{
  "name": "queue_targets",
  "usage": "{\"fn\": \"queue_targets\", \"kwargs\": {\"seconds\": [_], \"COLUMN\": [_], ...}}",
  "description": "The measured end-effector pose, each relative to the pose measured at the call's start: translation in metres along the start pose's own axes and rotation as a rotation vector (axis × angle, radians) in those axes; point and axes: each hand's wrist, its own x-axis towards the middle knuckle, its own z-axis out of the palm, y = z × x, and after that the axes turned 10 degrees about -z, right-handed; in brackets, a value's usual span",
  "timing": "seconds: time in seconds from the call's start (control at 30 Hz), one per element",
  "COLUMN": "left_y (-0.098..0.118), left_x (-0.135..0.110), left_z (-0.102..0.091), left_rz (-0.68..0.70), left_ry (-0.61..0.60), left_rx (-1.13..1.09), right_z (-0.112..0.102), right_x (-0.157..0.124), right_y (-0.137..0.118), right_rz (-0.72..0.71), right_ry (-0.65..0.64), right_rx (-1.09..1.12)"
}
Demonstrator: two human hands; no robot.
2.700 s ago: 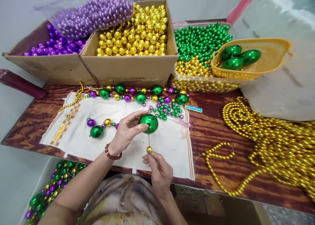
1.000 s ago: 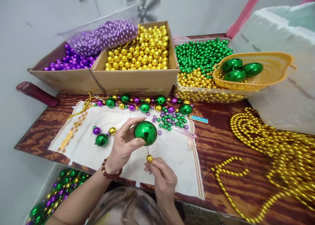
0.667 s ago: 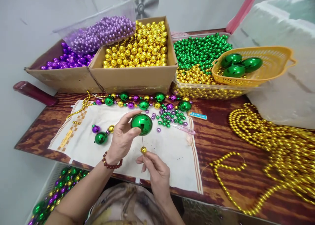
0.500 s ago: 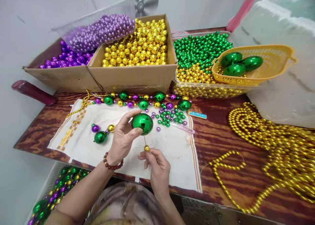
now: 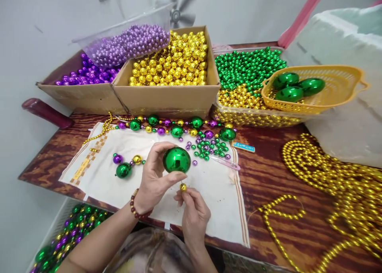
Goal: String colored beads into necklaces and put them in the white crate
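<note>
My left hand [image 5: 156,181] is closed around a large shiny green ball [image 5: 177,160], thumb below and fingers behind it. Just under the ball, my right hand [image 5: 195,213] pinches a small gold bead [image 5: 183,187] at its fingertips. A thin dark stem or wire runs up from the bead toward the green ball. On the white cloth [image 5: 119,193] to the left lies a short cluster with a green ball [image 5: 123,170], a purple bead [image 5: 118,159] and a gold bead [image 5: 137,159]. Loose small green and purple beads [image 5: 205,147] are scattered beyond my hands.
A finished-looking bead strand [image 5: 177,131] lies across the cloth's far edge. Behind stand a cardboard box of gold beads [image 5: 167,100] and a tub of green and gold beads [image 5: 253,119] bearing a yellow basket [image 5: 337,72]. Gold bead strands [image 5: 343,185] cover the right side.
The view has shifted slightly, moving everything down and right. The gold bead is now closer to the underside of the green ball, with less of the stem showing between them.
</note>
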Motion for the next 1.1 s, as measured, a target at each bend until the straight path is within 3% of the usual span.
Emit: {"fn": "queue_targets", "kwargs": {"seconds": [0.1, 0.33, 0.43, 0.63, 0.8, 0.93, 1.1], "left_y": [-0.001, -0.002, 0.001, 0.01, 0.012, 0.009, 0.003], "left_x": [0.002, 0.013, 0.014, 0.01, 0.005, 0.003, 0.006], "left_z": [0.0, -0.012, -0.013, -0.008, -0.004, -0.005, -0.014], "left_rz": [-0.004, -0.158, -0.146, 0.06, 0.0, -0.022, -0.186], "left_ry": [-0.009, -0.192, -0.223, -0.124, -0.152, -0.098, -0.229], "left_rx": [-0.042, -0.265, -0.236, 0.073, 0.054, 0.146, 0.004], "right_z": [0.003, 0.002, -0.001, -0.005, -0.006, -0.008, -0.01], "right_x": [0.001, 0.003, 0.006, 0.019, 0.027, 0.028, 0.026], "right_y": [-0.002, -0.002, -0.005, -0.017, -0.016, -0.008, -0.002], "right_rz": [0.027, 0.054, -0.078, -0.386, -0.559, -0.534, -0.427], "right_ry": [-0.059, -0.099, -0.191, -0.354, -0.422, -0.365, -0.356], "right_rx": [0.066, 0.219, 0.095, -0.191, -0.261, -0.255, -0.221]}}
